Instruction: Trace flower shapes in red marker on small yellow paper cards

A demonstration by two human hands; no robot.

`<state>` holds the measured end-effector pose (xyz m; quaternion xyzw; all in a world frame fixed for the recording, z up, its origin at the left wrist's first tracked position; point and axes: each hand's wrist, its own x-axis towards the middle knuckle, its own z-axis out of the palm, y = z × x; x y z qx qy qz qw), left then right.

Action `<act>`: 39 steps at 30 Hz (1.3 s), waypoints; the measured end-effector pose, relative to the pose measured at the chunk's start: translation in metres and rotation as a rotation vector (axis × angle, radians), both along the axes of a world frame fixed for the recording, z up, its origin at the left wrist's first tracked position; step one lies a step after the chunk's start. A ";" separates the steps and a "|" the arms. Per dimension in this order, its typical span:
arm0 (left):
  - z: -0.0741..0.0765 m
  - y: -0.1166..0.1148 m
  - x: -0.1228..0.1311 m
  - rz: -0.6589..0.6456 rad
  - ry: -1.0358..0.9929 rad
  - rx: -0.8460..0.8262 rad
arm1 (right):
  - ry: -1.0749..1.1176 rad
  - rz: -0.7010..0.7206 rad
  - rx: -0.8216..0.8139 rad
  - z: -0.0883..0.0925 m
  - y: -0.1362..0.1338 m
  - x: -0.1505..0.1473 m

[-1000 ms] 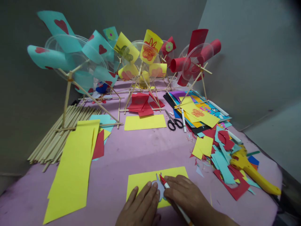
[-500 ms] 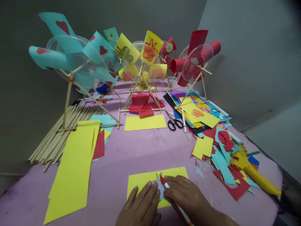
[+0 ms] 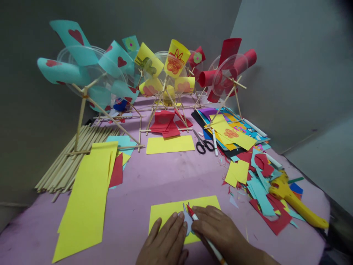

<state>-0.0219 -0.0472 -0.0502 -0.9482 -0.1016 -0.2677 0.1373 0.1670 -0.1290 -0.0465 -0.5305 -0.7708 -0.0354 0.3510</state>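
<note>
A yellow paper sheet (image 3: 212, 201) lies at the near edge of the table. On top of it rests a pale lilac paper cutout (image 3: 188, 223) with two thin prongs at its top, partly hidden by my fingers. My left hand (image 3: 167, 239) lies flat, fingers stretched out, pressing the cutout against the sheet. A red marker (image 3: 195, 217) with a white barrel is gripped in my right hand (image 3: 217, 230), its red end beside the cutout's prongs. Whether the tip touches the paper I cannot tell.
Paper pinwheels on stick frames stand behind: turquoise (image 3: 82, 66), yellow (image 3: 176, 59), red (image 3: 228, 73). Wooden sticks (image 3: 68, 162) and long yellow strips (image 3: 85, 195) lie left. Scissors (image 3: 204, 143), paper scraps (image 3: 260, 191) and a yellow glue gun (image 3: 298, 202) lie right.
The camera view has shifted very slightly. Both hands, the marker and the cutout look almost unmoved.
</note>
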 end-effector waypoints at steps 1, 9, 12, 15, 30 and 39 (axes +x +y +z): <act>0.001 0.000 0.000 0.002 -0.004 -0.018 | -0.003 0.000 0.000 0.000 0.000 0.000; 0.005 0.001 0.004 0.003 -0.027 -0.069 | 0.087 -0.039 0.015 -0.007 -0.002 0.006; 0.006 0.001 0.003 0.004 -0.024 -0.073 | 0.241 -0.136 0.032 -0.006 -0.007 0.012; 0.008 0.001 0.003 0.006 -0.012 -0.064 | 0.235 -0.120 -0.012 -0.006 -0.012 0.013; 0.010 0.004 -0.023 0.028 0.155 0.037 | 0.055 0.013 -0.124 -0.029 -0.018 0.014; 0.006 0.000 0.005 -0.086 -0.017 -0.008 | -0.036 -0.031 -0.071 -0.028 -0.012 0.009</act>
